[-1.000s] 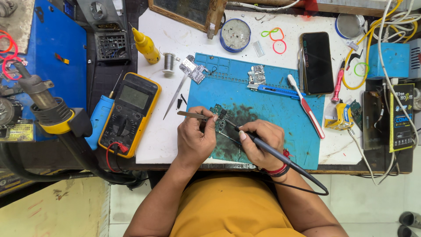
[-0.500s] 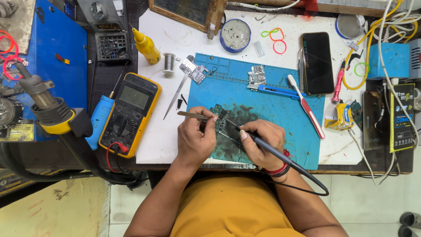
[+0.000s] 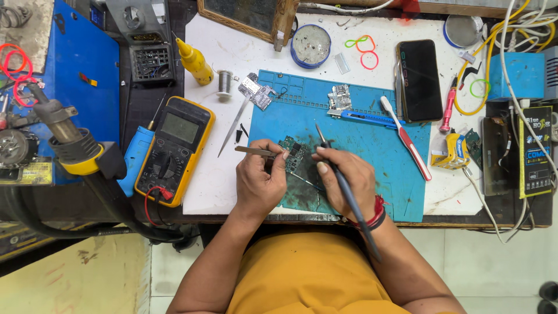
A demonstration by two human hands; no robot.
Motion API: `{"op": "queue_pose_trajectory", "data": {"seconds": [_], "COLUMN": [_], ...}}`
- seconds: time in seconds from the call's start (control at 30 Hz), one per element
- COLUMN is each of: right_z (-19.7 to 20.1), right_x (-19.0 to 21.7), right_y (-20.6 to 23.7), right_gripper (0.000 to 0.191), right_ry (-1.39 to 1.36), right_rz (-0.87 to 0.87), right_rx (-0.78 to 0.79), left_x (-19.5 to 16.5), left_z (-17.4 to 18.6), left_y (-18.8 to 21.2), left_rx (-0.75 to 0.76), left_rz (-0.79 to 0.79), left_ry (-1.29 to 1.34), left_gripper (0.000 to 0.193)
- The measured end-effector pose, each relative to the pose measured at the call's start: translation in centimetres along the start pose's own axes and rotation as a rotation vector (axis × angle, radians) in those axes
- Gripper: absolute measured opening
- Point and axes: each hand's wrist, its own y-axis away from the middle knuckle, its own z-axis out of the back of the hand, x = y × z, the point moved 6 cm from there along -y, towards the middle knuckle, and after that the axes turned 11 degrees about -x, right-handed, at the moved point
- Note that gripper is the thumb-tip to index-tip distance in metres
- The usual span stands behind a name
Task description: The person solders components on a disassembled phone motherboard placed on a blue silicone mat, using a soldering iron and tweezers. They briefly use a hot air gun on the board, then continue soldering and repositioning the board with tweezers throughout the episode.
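My left hand [image 3: 260,183] grips metal tweezers [image 3: 251,151] whose tips point left, away from a small green circuit board [image 3: 294,149] lying on the blue work mat [image 3: 372,145]. My right hand [image 3: 343,177] holds a dark soldering iron [image 3: 340,174] like a pen, its tip raised up and away from me just right of the board, its cable trailing back over my wrist. Both hands rest on the mat's near edge, close together, with the board between them.
A yellow multimeter [image 3: 173,150] and a hot-air nozzle [image 3: 64,136] lie left. On the table are spare tweezers [image 3: 233,127], a solder spool [image 3: 224,83], a yellow bottle [image 3: 195,60], a round tin [image 3: 311,45], a blue knife [image 3: 363,118], a toothbrush [image 3: 407,139] and a black phone [image 3: 419,79].
The soldering iron has swung from pointing left at the board to pointing up and away; its tip has lifted off the board. My left hand and tweezers stayed almost still.
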Motion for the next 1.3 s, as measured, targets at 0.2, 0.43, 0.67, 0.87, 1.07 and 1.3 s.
{"op": "queue_pose_trajectory", "data": {"seconds": [0.2,0.43,0.67,0.87,1.07,1.3], "right_z": [-1.2,-1.5,-0.7,0.2,0.9,0.3], "right_x": [1.4,2.1,1.1,0.0,0.2,0.6], "right_y": [-1.0,-1.4,-0.2,0.9,1.2,0.8], "right_gripper": [0.042,0.047,0.035,0.028,0.008,0.007], "right_ry": [0.107,0.178,0.201,0.076,-0.059,-0.064], "right_rz": [0.111,0.204,0.143,0.031,0.064,0.065], "right_rx": [0.121,0.157,0.003,-0.145,-0.109,-0.040], "left_x": [0.2,-0.3,0.0,0.1,0.1,0.1], "left_z": [0.1,-0.1,0.0,0.2,0.1,0.1], "left_y": [0.1,-0.2,0.1,0.0,0.1,0.0], "left_rx": [-0.010,-0.014,-0.009,-0.006,0.009,0.009], "left_rz": [0.004,-0.038,-0.024,-0.013,-0.017,-0.007], "left_ry": [-0.015,-0.005,-0.015,0.031,0.004,-0.022], "left_gripper": [0.012,0.012,0.012,0.011,0.011,0.012]}}
